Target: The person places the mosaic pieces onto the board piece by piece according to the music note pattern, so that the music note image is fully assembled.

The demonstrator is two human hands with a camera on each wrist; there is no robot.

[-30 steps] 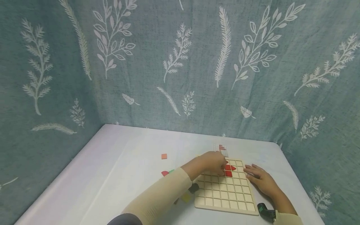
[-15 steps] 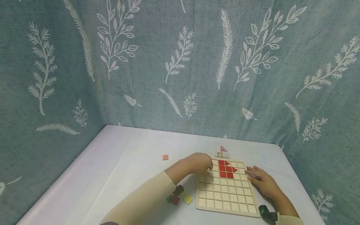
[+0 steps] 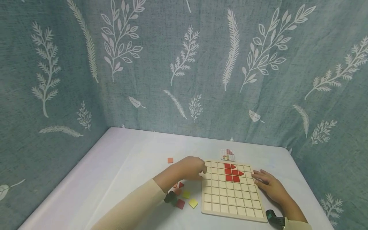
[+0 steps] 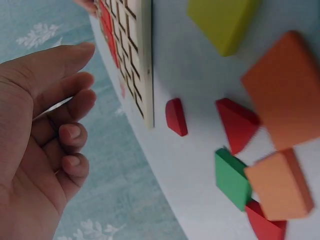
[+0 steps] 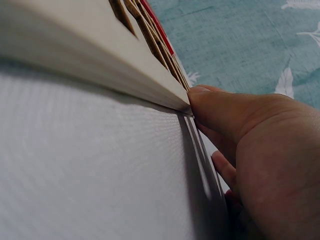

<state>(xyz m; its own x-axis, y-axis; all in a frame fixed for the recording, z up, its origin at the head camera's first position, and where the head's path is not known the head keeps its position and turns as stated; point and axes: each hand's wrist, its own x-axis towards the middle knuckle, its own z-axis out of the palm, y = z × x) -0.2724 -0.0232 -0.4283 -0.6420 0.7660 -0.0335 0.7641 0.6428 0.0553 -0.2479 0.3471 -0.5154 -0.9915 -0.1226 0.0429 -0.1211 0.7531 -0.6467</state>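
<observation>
In the head view, your left forearm is slanting over the bench; your left grip is hovering by the left edge of the gridded board, fingertips bending down, with no telling whether they are touching it; red pieces are sitting in the board's upper cells; a picture card is lying just beyond; your right grip is resting at the right edge, thumb and fingers lying apart.

In the left wrist view, your thumb is extending above loosely curling fingers, tips standing apart; a green piece is lying beyond them.

In the right wrist view, your thumb tip is touching the board's edge; your other fingers are partly hiding behind.
</observation>
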